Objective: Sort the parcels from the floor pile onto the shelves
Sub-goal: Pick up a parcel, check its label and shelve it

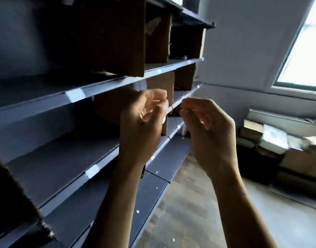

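both raised by shelves (46, 102) | left hand (144, 120) curled | right hand (209, 129) curled | grip: cannot tell

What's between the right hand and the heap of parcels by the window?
Nothing stands there. In the head view, only pale wall and bare grey floor show between the right hand and the stacked brown and white parcels.

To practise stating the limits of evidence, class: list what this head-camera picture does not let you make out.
1. Head view: whether the left hand and right hand pinch anything; their curl and blur hide it.
2. Head view: labels on the parcel pile at right; motion blur smears them.
3. Head view: the cardboard piece at lower left; the frame edge cuts it off.
4. Head view: what the top-shelf cardboard boxes hold; deep shadow.
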`<action>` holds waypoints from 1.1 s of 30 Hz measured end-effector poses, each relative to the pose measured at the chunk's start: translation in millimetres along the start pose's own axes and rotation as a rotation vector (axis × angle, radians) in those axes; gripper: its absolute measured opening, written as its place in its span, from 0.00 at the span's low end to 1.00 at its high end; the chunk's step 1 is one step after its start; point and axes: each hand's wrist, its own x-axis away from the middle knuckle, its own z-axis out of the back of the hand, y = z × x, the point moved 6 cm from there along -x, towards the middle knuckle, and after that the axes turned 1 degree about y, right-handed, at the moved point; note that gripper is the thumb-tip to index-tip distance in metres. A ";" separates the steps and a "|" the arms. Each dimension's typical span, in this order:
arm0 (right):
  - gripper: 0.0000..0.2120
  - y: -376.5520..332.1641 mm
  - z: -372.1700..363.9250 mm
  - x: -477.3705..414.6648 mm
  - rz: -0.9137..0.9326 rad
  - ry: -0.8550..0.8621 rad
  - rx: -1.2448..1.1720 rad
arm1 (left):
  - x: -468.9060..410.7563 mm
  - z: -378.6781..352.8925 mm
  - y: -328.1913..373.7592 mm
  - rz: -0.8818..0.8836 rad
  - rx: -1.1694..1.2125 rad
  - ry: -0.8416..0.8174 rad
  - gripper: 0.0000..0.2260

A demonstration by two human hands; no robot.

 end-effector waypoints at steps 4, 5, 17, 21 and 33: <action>0.09 71.2 57.5 -36.5 -0.075 0.135 0.159 | -26.8 -85.0 -78.0 0.150 0.136 -0.044 0.08; 0.09 85.6 73.2 -44.1 -0.089 0.176 0.181 | -30.7 -106.9 -93.1 0.185 0.164 -0.069 0.08; 0.09 279.2 243.5 -187.5 -0.189 0.388 0.262 | -112.0 -366.2 -245.2 0.258 0.143 -0.334 0.09; 0.07 339.5 298.7 -256.6 -0.228 0.419 0.231 | -145.7 -455.4 -291.3 0.285 0.081 -0.389 0.11; 0.08 517.1 441.2 -373.3 -0.418 0.484 0.208 | -215.6 -654.1 -445.1 0.478 0.183 -0.321 0.10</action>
